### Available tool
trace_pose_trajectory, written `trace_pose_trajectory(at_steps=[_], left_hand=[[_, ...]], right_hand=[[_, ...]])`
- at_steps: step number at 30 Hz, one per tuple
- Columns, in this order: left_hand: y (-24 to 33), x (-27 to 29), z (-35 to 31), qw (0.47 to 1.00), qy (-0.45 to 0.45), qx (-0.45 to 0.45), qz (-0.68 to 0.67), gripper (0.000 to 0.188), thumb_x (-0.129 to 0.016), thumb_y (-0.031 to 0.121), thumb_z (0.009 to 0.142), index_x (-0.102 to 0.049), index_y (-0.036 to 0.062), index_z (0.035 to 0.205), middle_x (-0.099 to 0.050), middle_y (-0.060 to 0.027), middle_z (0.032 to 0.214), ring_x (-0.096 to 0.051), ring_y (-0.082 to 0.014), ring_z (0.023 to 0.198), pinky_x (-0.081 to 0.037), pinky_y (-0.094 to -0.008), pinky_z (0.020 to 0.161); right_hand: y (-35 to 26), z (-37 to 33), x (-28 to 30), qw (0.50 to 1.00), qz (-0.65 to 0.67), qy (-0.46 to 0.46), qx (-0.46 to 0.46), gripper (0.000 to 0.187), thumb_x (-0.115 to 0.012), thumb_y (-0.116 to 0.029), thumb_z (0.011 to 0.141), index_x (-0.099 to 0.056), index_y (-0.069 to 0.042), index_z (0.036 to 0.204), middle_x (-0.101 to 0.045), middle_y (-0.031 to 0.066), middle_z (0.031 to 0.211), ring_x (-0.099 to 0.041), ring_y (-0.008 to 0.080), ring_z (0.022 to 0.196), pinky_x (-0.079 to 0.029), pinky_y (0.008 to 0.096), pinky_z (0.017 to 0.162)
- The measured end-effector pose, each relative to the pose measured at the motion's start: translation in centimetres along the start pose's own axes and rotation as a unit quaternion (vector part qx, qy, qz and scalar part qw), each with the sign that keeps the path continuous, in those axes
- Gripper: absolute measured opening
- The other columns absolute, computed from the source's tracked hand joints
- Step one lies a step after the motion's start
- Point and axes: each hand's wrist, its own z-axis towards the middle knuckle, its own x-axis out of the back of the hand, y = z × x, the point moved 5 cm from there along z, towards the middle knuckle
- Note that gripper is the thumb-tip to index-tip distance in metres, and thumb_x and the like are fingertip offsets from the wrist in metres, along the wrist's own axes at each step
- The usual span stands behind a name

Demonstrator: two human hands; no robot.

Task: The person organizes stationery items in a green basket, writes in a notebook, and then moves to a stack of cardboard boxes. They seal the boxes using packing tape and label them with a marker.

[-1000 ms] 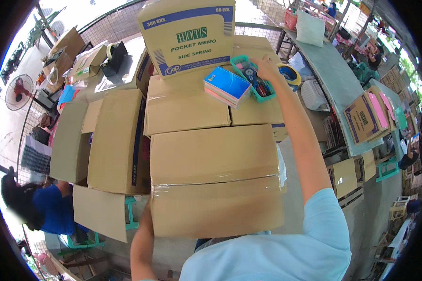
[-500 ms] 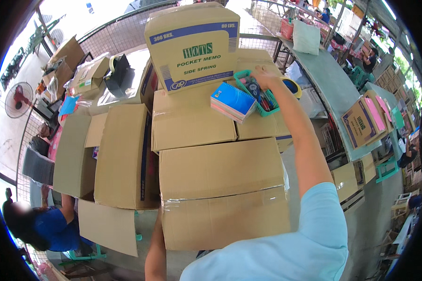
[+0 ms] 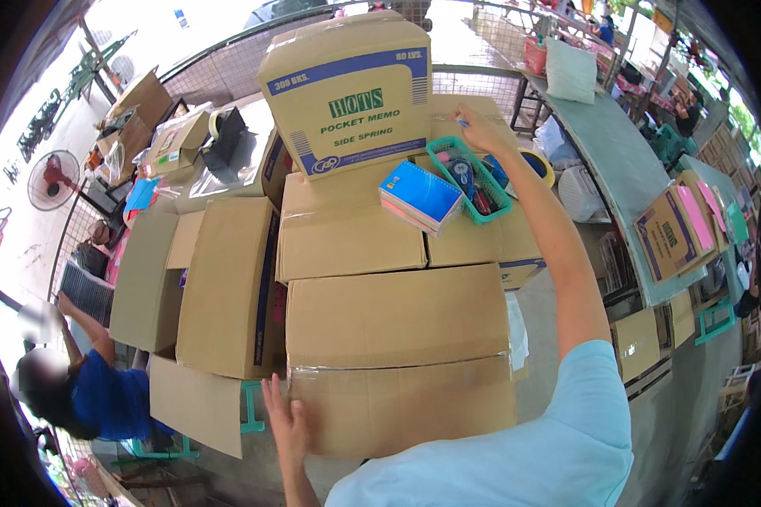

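Green plastic basket (image 3: 468, 177), one, holding pens and small tools, sits on a stack of sealed cardboard boxes beside one stack of blue spiral notebooks (image 3: 420, 196). The right hand (image 3: 475, 127) hovers just above the basket's far end, fingers pinched on a small blue item too small to identify. The left hand (image 3: 286, 420) lies flat and open against the front of the nearest taped box (image 3: 402, 359), gripping nothing. One printed carton (image 3: 351, 93) stands behind. Another person in blue (image 3: 101, 393) crouches at lower left.
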Motion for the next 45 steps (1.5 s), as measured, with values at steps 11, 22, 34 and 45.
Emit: trace_pose_trajectory(at_steps=[11,22,34,45], left_hand=[[2.2,-2.4,-0.1,0.965,0.103,-0.071,0.229,0.066,-0.048,0.05,0.089,-0.035,0.0124,0.14,-0.013,-0.0232,0.15,-0.037,-0.0448,0.124,-0.034,-0.0501,0.099],[3.4,-1.7,-0.6,0.959,0.162,-0.123,0.197,0.061,-0.056,0.036,0.087,-0.037,0.0058,0.137,-0.02,-0.0236,0.147,-0.035,-0.039,0.128,-0.033,-0.0452,0.103],[9.7,-9.8,2.7,0.571,-0.497,0.127,-0.641,0.046,-0.033,0.047,0.097,-0.052,0.0088,0.116,-0.059,-0.0051,0.09,-0.056,-0.0123,0.074,-0.045,-0.0252,0.062],[-0.9,-3.7,8.5,0.876,-0.144,-0.026,-0.459,0.033,-0.043,0.028,0.098,-0.042,0.005,0.123,-0.053,-0.005,0.103,-0.056,-0.0115,0.08,-0.051,-0.0274,0.066]], right_hand=[[1.5,4.6,-8.3,0.917,-0.326,-0.207,0.096,0.023,-0.07,-0.014,0.066,-0.066,-0.006,0.088,-0.066,0.0152,0.099,-0.063,0.0321,0.095,-0.052,0.0434,0.072],[-3.2,-1.4,0.9,0.959,-0.069,0.149,0.232,0.032,-0.056,-0.01,0.085,-0.055,-0.014,0.117,-0.063,0.0136,0.103,-0.061,0.0315,0.091,-0.048,0.0386,0.076],[-22.6,-30.4,-4.3,0.911,0.029,-0.181,0.371,0.032,-0.069,-0.014,0.077,-0.056,-0.01,0.106,-0.062,0.0096,0.094,-0.061,0.0274,0.079,-0.048,0.0349,0.064],[-26.9,-22.5,-16.2,0.979,0.039,-0.003,0.202,0.022,-0.052,-0.024,0.091,-0.055,-0.007,0.104,-0.061,0.0172,0.087,-0.061,0.0359,0.077,-0.048,0.045,0.066]])
